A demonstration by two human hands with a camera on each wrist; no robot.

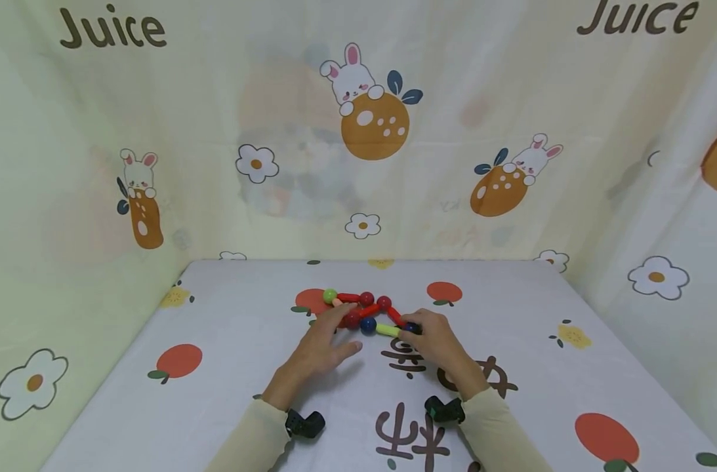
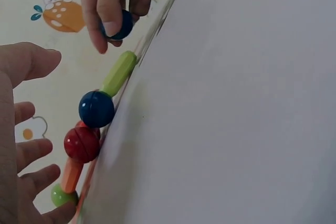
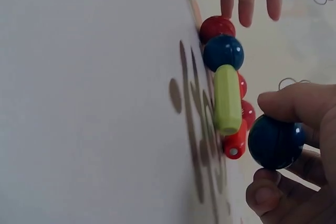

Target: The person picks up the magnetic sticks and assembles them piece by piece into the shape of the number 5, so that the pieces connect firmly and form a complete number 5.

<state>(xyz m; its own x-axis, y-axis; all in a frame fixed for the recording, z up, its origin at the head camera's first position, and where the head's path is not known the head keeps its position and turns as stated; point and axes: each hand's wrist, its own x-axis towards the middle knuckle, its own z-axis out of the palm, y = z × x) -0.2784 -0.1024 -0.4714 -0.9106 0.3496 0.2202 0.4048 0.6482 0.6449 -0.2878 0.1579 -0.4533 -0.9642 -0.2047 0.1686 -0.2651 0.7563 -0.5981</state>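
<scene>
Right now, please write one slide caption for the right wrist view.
A right hand pinches a blue ball near a yellow-green rod.

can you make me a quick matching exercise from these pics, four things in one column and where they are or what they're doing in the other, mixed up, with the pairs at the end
Column 1
1. right hand
2. left hand
3. yellow-green stick
4. light green ball

Column 2
A. not gripping any piece
B. leftmost ball in the head view
C. pinching a dark blue ball
D. touching another blue ball at one end, bare at the other

Right pairs: 1-C, 2-A, 3-D, 4-B
</scene>
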